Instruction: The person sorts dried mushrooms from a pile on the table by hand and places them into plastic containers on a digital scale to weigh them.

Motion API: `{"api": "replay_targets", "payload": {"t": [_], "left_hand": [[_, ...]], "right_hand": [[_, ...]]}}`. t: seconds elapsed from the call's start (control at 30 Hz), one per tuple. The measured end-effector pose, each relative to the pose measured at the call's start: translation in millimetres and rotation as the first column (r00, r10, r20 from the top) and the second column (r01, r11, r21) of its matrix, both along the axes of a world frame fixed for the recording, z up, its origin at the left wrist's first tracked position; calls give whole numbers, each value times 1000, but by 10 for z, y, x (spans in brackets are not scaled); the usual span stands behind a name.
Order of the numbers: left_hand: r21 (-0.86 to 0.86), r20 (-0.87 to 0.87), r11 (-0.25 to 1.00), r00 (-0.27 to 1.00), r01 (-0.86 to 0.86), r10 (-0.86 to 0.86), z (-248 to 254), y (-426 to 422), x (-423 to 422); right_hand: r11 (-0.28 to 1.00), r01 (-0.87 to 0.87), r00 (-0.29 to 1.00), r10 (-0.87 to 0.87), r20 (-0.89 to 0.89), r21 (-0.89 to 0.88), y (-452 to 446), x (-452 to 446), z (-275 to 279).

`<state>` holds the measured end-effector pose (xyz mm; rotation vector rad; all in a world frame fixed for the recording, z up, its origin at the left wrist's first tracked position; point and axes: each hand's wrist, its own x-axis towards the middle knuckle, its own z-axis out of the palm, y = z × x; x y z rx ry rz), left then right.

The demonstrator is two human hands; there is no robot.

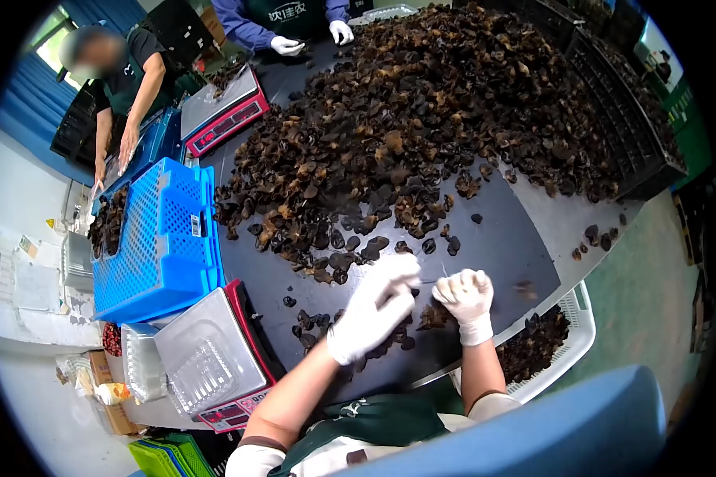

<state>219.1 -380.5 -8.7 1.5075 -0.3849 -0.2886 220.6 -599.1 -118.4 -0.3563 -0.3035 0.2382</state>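
Both my hands wear white gloves and are close together over the dark tabletop, at the near edge of a big heap of wood ear mushrooms (pixel 390 127). My left hand (pixel 376 306) is bent, its fingers curled toward the thumb and slightly smeared; anything between them is hidden. To its right, my right hand (pixel 465 300) has its fingers folded in, and I cannot make out what they hold, if anything. A brownish wood ear piece (pixel 432 317) is just beside the right hand. Loose small pieces (pixel 310 324) lie left of my left hand. A blurred brown piece (pixel 525 290) appears farther right.
On the left are a scale (pixel 187 342) with clear plastic boxes, a blue crate (pixel 155 254) and another scale (pixel 223 111). A white basket (pixel 585 326) of mushrooms is at lower right, a black crate (pixel 624 127) at upper right. Two people work across the table.
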Motion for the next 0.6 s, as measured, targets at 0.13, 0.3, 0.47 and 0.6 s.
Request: {"api": "replay_targets", "payload": {"t": [0.13,0.3,0.47,0.6], "left_hand": [[652,544,591,836,-475,72,-841,529,498],[848,426,416,889,-329,-167,-1366,914,-165],[662,553,639,831,-392,-62,-1214,1023,-691],[623,607,429,750,-654,263,-1223,1313,-525]], "right_hand": [[250,181,911,-406,67,-951,72,-43,23],[-384,701,686,133,716,-601,438,-293,-103],[16,756,569,479,669,-654,863,-501,45],[116,719,617,348,706,-685,1000,47,353]]}}
